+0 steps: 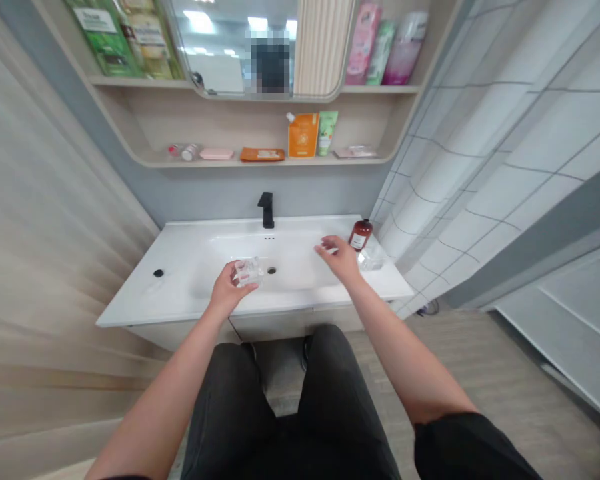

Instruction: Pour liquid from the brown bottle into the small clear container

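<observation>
My left hand (228, 289) is closed around a small clear plastic container (249, 270), held over the left part of the white sink basin (300, 250). What the container holds, if anything, I cannot make out. Over the basin's right side is my right hand (339, 257), fingers loosely curled and apart, with nothing visible in them. Just beyond it, a dark red-brown bottle (361, 235) with a white label and black cap stands on the counter's right end. Another clear container (373, 258) sits beside that bottle, partly behind my right wrist.
A black faucet (267, 211) rises behind the basin. On the counter's left lies a small round black piece (159, 273). Above hangs a shelf unit (260, 162) with a mirror (230, 47), an orange pouch (303, 135), a green tube (327, 133) and several bottles. A tiled wall (460, 173) borders the right.
</observation>
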A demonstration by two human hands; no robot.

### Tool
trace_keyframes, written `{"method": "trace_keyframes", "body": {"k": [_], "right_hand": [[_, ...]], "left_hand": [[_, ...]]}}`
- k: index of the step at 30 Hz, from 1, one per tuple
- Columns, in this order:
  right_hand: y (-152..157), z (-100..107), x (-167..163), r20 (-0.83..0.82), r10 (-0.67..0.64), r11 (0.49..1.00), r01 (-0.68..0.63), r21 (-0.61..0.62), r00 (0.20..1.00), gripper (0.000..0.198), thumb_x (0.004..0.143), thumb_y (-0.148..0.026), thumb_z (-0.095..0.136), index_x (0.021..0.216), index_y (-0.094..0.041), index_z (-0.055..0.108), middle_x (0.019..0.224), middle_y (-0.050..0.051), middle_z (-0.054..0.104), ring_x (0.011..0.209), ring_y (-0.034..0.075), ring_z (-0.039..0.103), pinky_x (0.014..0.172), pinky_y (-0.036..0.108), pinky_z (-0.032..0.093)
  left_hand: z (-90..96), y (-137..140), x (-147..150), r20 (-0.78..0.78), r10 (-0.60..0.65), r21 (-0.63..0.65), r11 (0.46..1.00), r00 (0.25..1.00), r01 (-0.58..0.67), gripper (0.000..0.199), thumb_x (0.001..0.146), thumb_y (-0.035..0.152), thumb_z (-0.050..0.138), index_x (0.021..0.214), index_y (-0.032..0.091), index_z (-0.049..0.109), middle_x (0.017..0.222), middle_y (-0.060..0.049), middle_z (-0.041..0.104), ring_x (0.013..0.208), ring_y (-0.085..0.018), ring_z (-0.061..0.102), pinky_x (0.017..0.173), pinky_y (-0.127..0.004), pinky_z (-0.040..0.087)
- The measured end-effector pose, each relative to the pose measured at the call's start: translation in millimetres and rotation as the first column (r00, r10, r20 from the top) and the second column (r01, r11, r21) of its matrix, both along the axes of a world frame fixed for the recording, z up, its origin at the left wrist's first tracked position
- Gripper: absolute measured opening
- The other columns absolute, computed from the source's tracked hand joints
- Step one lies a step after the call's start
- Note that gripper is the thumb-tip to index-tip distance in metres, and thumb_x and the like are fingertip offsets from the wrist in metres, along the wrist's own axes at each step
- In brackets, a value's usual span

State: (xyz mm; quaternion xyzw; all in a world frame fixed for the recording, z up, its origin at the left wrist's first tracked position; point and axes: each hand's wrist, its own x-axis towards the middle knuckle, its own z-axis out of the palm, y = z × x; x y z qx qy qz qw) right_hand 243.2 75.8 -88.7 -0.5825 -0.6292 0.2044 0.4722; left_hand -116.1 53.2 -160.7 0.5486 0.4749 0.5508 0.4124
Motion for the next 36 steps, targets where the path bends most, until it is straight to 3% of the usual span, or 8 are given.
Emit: {"method": "trace_keyframes", "body": {"k": [2, 5, 11, 17, 24, 29, 33, 36], "right_hand": [[24.0, 15.0, 51.0, 0.135, -0.288, 0.958, 0.283, 0.052, 0.948, 0.061, 0.091, -0.062, 0.078, 0.130, -0.015, 0.072, 0.121, 0.019, 0.078, 0.112, 0.034, 0.073, 0.107, 0.049, 0.058], [54.6, 28.6, 111.6, 0.364, -0.432, 0.891, 0.452, 0.035, 0.825, 0.088, 0.083, -0.059, 0.085, 0.151, -0.009, 0.060, 0.145, 0.027, 0.069, 0.136, 0.040, 0.064, 0.118, 0.050, 0.050], [98.2, 25.4, 158.1, 0.548, -0.327, 0.806, 0.530, -0.265, 0.770, 0.121, 0.075, -0.064, 0.097, 0.165, -0.002, 0.045, 0.153, 0.035, 0.062, 0.145, 0.045, 0.063, 0.117, 0.047, 0.049], [126.3, 12.2, 163.7, 0.513, -0.254, 0.757, 0.498, -0.422, 0.820, 0.086, 0.073, -0.053, 0.102, 0.140, -0.010, 0.068, 0.132, 0.024, 0.077, 0.123, 0.034, 0.076, 0.099, 0.038, 0.057], [127.1, 27.3, 145.3, 0.489, -0.319, 0.821, 0.494, -0.285, 0.812, 0.076, 0.071, -0.048, 0.101, 0.131, -0.015, 0.070, 0.129, 0.022, 0.078, 0.119, 0.036, 0.075, 0.098, 0.042, 0.058], [121.1, 41.2, 98.7, 0.222, -0.241, 0.966, 0.256, -0.041, 0.945, 0.081, 0.064, -0.052, 0.101, 0.131, -0.020, 0.067, 0.124, 0.014, 0.080, 0.115, 0.034, 0.075, 0.103, 0.047, 0.058], [95.9, -3.1, 25.5, -0.081, 0.111, 0.994, -0.108, 0.034, 0.991, 0.086, 0.064, -0.057, 0.099, 0.135, -0.023, 0.065, 0.123, 0.008, 0.080, 0.109, 0.031, 0.076, 0.102, 0.049, 0.061], [69.7, -57.7, -33.0, -0.095, 0.217, 0.976, -0.216, 0.028, 0.971, 0.086, 0.063, -0.052, 0.100, 0.136, -0.023, 0.066, 0.129, 0.011, 0.078, 0.115, 0.032, 0.075, 0.108, 0.051, 0.060]], "left_hand": [[-10.7, 16.3, -14.3, -0.029, 0.057, -0.005, 0.998, 0.998, -0.058, 0.084, 0.055, 0.043, 0.105, 0.126, 0.023, 0.064, 0.125, -0.010, 0.077, 0.117, -0.031, 0.076, 0.106, -0.048, 0.061], [-27.6, 37.1, -34.7, -0.088, 0.106, -0.017, 0.994, 0.991, -0.108, 0.080, 0.055, 0.041, 0.102, 0.123, 0.023, 0.064, 0.117, -0.008, 0.076, 0.112, -0.031, 0.076, 0.102, -0.049, 0.062], [-45.8, 53.6, -52.0, -0.250, 0.252, 0.028, 0.967, 0.935, -0.253, 0.075, 0.063, 0.041, 0.098, 0.128, 0.023, 0.066, 0.120, -0.011, 0.077, 0.110, -0.036, 0.074, 0.101, -0.054, 0.059], [-48.0, 57.1, -48.6, -0.203, 0.214, 0.006, 0.976, 0.955, -0.218, 0.075, 0.059, 0.040, 0.099, 0.124, 0.022, 0.068, 0.116, -0.011, 0.077, 0.105, -0.034, 0.074, 0.096, -0.051, 0.059], [-55.3, 62.7, -51.6, -0.096, 0.187, -0.015, 0.982, 0.978, -0.189, 0.075, 0.057, 0.037, 0.101, 0.123, 0.022, 0.067, 0.114, -0.009, 0.078, 0.102, -0.030, 0.074, 0.097, -0.049, 0.059], [-58.4, 65.6, -52.4, -0.022, 0.169, -0.022, 0.985, 0.985, -0.169, 0.079, 0.054, 0.035, 0.101, 0.124, 0.023, 0.067, 0.113, -0.006, 0.077, 0.100, -0.027, 0.075, 0.100, -0.047, 0.061], [-58.3, 66.2, -51.4, 0.013, 0.160, -0.016, 0.987, 0.987, -0.160, 0.081, 0.051, 0.038, 0.103, 0.122, 0.024, 0.067, 0.111, -0.005, 0.077, 0.103, -0.029, 0.076, 0.101, -0.049, 0.062], [-56.9, 65.0, -50.5, -0.018, 0.159, 0.011, 0.987, 0.987, -0.159, 0.079, 0.051, 0.037, 0.103, 0.121, 0.024, 0.068, 0.116, -0.007, 0.076, 0.110, -0.031, 0.075, 0.102, -0.050, 0.061]]}}
